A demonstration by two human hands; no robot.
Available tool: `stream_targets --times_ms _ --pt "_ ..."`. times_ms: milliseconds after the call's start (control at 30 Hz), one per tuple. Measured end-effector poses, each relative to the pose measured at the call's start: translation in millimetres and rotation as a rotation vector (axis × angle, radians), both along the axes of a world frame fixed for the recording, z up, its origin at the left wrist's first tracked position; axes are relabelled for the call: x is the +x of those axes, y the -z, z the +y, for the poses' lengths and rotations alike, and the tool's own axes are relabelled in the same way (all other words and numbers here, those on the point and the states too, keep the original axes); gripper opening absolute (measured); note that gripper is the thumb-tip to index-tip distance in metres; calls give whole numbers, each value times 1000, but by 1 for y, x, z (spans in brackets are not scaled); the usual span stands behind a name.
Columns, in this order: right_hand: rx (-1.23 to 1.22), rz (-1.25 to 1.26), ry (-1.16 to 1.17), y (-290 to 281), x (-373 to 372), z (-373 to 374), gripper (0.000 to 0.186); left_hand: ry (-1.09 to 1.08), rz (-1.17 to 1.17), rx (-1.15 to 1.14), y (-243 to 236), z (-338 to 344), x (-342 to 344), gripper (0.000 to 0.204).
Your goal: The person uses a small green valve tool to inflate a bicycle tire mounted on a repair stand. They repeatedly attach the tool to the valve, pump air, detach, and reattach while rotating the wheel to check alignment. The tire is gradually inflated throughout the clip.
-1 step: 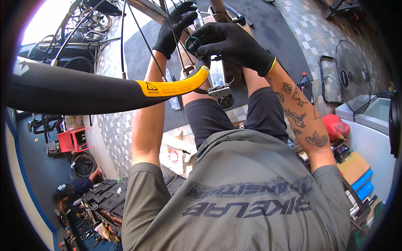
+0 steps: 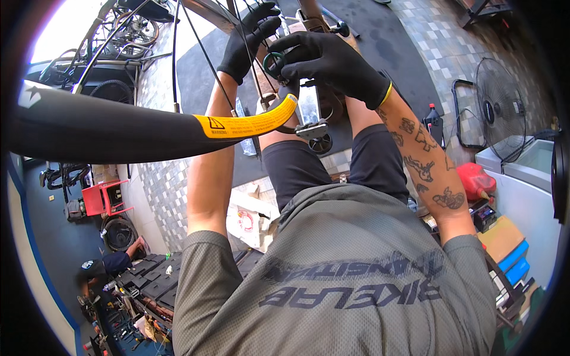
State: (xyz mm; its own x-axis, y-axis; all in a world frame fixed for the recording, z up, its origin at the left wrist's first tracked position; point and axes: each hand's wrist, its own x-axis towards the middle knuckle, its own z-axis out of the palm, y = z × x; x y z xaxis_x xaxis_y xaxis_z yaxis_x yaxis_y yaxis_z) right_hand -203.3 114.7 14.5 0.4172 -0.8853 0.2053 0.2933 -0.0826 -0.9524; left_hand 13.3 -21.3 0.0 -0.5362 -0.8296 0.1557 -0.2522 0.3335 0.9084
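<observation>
A bicycle wheel with a deep black rim point(image 2: 119, 127) and a yellow label on it stands in front of me, its black spokes point(image 2: 202, 50) running upward. My right hand point(image 2: 326, 62), in a black glove, pinches a round green spoke wrench point(image 2: 274, 63) beside the spokes, just above the rim. My left hand point(image 2: 246, 44), also gloved, is behind the spokes with its fingers stretched out and bent a little; its thumb is hidden. Below the right hand is a metal truing stand point(image 2: 312, 127) with the rim passing through it, between my knees.
On the right are a standing fan point(image 2: 496, 110), a red container point(image 2: 477, 181) and a white chest point(image 2: 522, 190). Bicycles point(image 2: 133, 35) stand at the far left. A red chair point(image 2: 104, 199) and another person point(image 2: 110, 267) beside a tool-strewn bench are at lower left.
</observation>
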Motion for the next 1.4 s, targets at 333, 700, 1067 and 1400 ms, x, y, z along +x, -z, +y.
stream_targets --times_ms 333,700,1067,1400 --pt "69 -142 -102 4 13 -10 49 -483 316 -40 -18 76 -3 22" --pt "353 -253 -161 3 9 -5 55 -57 146 333 -45 116 27 32" --pt "357 -269 -188 5 11 -6 60 91 206 548 -56 113 12 40" --pt "236 -226 -362 -1 -3 -7 61 -260 -293 -125 -86 143 -13 28"
